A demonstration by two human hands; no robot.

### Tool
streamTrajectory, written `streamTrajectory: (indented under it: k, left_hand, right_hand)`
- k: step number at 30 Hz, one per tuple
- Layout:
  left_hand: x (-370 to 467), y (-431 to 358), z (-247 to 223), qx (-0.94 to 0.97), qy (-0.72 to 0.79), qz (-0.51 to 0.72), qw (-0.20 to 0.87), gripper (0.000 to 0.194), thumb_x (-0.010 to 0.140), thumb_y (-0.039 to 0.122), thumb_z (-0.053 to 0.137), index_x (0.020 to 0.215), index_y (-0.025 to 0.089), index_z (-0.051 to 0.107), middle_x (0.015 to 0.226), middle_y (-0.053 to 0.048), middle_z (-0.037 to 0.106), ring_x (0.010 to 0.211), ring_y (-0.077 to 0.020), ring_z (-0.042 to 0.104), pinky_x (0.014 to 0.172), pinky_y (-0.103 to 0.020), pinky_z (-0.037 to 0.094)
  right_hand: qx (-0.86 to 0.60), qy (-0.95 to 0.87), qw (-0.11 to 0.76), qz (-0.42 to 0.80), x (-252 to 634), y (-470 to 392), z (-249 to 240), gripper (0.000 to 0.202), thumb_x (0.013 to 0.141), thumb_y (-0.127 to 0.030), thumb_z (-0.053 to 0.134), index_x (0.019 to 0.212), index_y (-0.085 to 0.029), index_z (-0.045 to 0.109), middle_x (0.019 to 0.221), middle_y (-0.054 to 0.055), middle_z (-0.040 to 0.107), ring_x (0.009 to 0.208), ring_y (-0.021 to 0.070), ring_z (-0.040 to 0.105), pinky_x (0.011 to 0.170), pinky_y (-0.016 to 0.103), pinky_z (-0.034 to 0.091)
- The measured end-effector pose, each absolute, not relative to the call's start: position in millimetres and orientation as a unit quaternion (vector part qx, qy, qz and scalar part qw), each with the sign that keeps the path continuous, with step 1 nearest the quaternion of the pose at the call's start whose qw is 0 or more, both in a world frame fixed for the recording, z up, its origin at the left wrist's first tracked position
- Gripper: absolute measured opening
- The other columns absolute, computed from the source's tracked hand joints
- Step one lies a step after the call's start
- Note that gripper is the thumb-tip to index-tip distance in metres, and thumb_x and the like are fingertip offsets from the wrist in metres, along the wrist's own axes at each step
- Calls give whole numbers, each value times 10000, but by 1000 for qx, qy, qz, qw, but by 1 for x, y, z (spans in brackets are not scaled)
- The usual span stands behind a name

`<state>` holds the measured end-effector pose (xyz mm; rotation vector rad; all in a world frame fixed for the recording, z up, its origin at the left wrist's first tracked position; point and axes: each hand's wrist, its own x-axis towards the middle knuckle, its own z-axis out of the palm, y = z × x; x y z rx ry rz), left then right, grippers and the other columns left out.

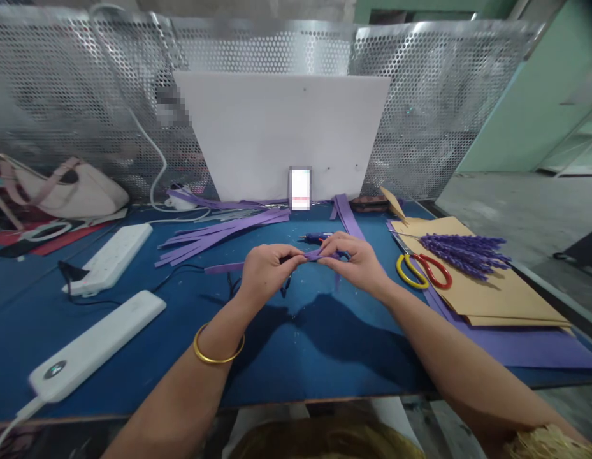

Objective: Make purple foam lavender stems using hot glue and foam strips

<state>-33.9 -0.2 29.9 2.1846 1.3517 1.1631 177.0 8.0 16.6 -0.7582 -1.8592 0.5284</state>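
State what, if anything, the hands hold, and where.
The left hand and right hand pinch a purple strip by a short stretch, between thumbs and fingertips.

bench [353, 344]: blue, mostly matt | mesh panel [257, 54]: perforated shiny metal | bangle [198, 354]: glossy gold-coloured metal | power strip [115, 256]: smooth white plastic

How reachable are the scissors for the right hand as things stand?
Likely yes: the scissors lie to its right, handles uncovered, nothing standing between. But the right hand is pinching a purple strip along with the left hand, so it would probably need to let go first.
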Motion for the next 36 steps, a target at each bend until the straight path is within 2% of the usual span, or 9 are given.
streamTrajectory:
  k: [3, 8, 15, 19, 21, 23, 27, 31, 36]
  left_hand:
    - [-34, 0, 30, 776, 478, 391, 129, 122, 841, 308, 703, 822, 252, 810, 771, -3, 787, 705, -185, 703, 614, -264, 439]
    - [-37, 1, 30, 783, 493, 372, 72, 120, 855, 304, 695, 826, 266, 805, 830, -2, 797, 772, -198, 716, 655, -274, 439]
    - [-39, 3, 28, 781, 505, 367, 31, 132, 872, 318, 679, 841, 281, 802, 845, 3, 797, 774, -204, 709, 674, -285, 439]
    - [-37, 1, 28, 787, 509, 348, -10, 119, 873, 304, 687, 840, 278, 798, 854, -2, 797, 807, -222, 701, 731, -316, 438]
    - [-35, 0, 27, 796, 500, 341, -18, 123, 881, 302, 680, 839, 276, 793, 854, -3, 796, 801, -215, 698, 756, -325, 437]
    - [-33, -1, 26, 803, 493, 335, -23, 133, 890, 308, 670, 840, 275, 788, 853, -6, 796, 787, -205, 697, 766, -326, 436]
    - [-31, -2, 25, 811, 485, 328, -26, 136, 890, 316, 670, 831, 271, 785, 836, -7, 795, 764, -195, 697, 766, -322, 440]
    - [-30, -2, 24, 801, 490, 343, -11, 111, 870, 300, 697, 815, 282, 791, 831, 1, 795, 776, -203, 707, 767, -322, 454]
    - [-29, 0, 24, 778, 497, 379, 72, 101, 833, 337, 748, 884, 276, 810, 906, -4, 802, 860, -219, 733, 763, -300, 484]
  right_hand:
    - [-323, -802, 459, 204, 186, 10, 22, 64, 822, -193, 682, 779, -238, 697, 884, 33, 688, 875, 193, 647, 801, 353, 504]
    - [-368, -827, 375, 198, 203, 14, 32, 237, 714, -38, 535, 805, -216, 664, 856, 6, 675, 776, 156, 614, 667, 274, 433]
    - [-465, -781, 373, 185, 238, 35, 30, 196, 658, -49, 536, 726, -206, 632, 804, 8, 691, 766, 185, 632, 726, 313, 461]
    - [-480, -811, 313, 114, 246, 32, 35, 364, 632, -106, 716, 967, -230, 649, 1135, 78, 696, 989, 274, 655, 831, 384, 486]
    - [-448, -823, 332, 111, 238, 25, 40, 501, 641, -262, 829, 1086, -255, 599, 1345, 114, 614, 1194, 326, 595, 950, 457, 463]
    - [-409, -827, 376, 84, 224, 18, 41, 491, 653, -383, 860, 1031, -252, 575, 1396, 126, 580, 1327, 345, 506, 1082, 536, 359]
    - [-344, -855, 370, 118, 196, 16, 26, 351, 693, -321, 848, 885, -250, 563, 1112, 48, 711, 1184, 282, 621, 1121, 533, 312]
    - [-385, -835, 377, 113, 187, 20, 10, 180, 764, -219, 774, 754, -244, 596, 799, -14, 698, 828, 201, 639, 889, 377, 441]
    - [-402, -818, 398, 105, 186, 17, 11, 146, 847, -193, 676, 737, -237, 592, 752, -13, 673, 751, 179, 578, 779, 312, 403]
